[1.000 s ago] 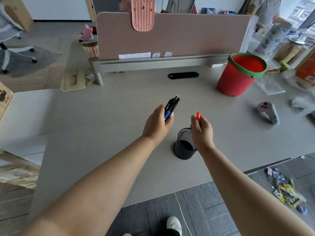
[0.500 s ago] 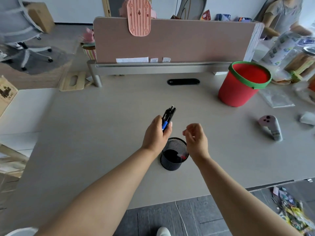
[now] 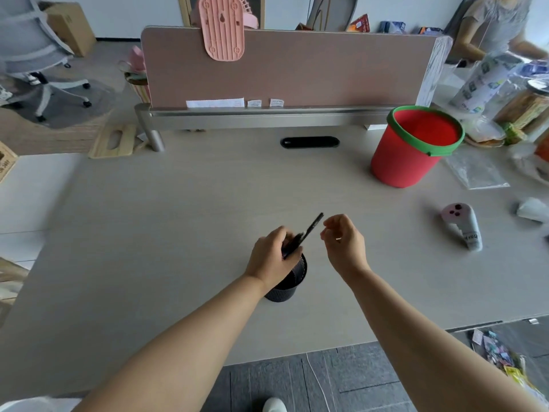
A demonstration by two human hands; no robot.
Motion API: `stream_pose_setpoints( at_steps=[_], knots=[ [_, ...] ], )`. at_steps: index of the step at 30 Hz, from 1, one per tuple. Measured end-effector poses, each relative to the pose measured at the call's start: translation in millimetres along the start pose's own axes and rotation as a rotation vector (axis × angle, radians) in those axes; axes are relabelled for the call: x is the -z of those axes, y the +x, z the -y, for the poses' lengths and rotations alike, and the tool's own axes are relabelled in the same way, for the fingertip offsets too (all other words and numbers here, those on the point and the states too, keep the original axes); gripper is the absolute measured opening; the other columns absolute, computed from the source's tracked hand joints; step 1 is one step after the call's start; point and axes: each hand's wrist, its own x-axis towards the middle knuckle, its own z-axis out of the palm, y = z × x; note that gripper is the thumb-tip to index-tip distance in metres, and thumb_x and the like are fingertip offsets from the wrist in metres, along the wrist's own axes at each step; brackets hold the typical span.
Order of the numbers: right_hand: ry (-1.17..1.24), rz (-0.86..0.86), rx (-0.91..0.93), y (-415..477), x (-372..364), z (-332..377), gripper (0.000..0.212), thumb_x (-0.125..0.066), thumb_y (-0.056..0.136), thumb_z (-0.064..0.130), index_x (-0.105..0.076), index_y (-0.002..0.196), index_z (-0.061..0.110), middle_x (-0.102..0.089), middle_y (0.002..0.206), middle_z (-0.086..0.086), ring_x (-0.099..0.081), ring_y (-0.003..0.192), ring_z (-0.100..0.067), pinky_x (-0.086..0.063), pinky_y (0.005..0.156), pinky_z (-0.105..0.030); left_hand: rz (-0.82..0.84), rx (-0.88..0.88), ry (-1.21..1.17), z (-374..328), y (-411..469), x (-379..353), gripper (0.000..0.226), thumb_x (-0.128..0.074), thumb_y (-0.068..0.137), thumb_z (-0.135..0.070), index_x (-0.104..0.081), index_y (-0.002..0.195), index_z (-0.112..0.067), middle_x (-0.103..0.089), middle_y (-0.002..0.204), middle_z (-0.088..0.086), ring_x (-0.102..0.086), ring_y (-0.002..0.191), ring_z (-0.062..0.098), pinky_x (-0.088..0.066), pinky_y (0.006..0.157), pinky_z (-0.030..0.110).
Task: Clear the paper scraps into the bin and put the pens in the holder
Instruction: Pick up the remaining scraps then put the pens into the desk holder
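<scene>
Left hand (image 3: 271, 254) around pens (image 3: 311, 229), above holder (image 3: 285, 289)

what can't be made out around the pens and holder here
Head view, the only one:
holder: inside hidden by the left hand.
pens in that grip: motion-blurred, count unclear.
bin: bottom hidden behind its near wall.
floor scraps: cut off by the right edge.
</scene>
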Motion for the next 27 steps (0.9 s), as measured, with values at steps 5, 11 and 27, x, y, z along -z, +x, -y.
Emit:
stream_pose_setpoints(
  at_steps=[5, 11, 27],
  knots=[
    [-0.007, 0.028, -0.001, -4, 4, -6, 0.019, -0.051, 0.082, -0.001, -0.054, 0.083, 0.018, -0.064, 0.077, -0.004, -0.058, 0.074, -0.02, -0.039, 0.059, -0.008, 0.045, -0.079, 0.165, 12, -7, 11, 0.016, -0.068, 0.068, -0.02, -0.06, 0.079, -0.013, -0.067, 0.079, -0.004, -0.062, 0.073, 0.02, -0.046, 0.073, 0.032],
    [-0.038, 0.059, -0.005, -11, 7, -16, 0.023, -0.05, 0.08, -0.003, -0.054, 0.08, 0.02, -0.064, 0.075, -0.001, -0.059, 0.075, -0.021, -0.038, 0.06, -0.006, 0.032, -0.08, 0.351, 23, -13, 19, 0.015, -0.07, 0.073, -0.029, -0.066, 0.074, -0.015, -0.062, 0.078, 0.004, -0.058, 0.076, 0.024, -0.041, 0.064, 0.026],
    [0.192, 0.339, -0.127, 15, -27, 31, 0.009, -0.052, 0.09, 0.01, -0.056, 0.098, 0.011, -0.069, 0.076, -0.002, -0.062, 0.059, 0.0, -0.043, 0.055, -0.012, 0.03, -0.119, 0.291, 27, -3, 41, 0.021, -0.06, 0.085, -0.024, -0.064, 0.098, -0.008, -0.065, 0.094, 0.006, -0.062, 0.078, 0.023, -0.038, 0.067, 0.02]
  ],
)
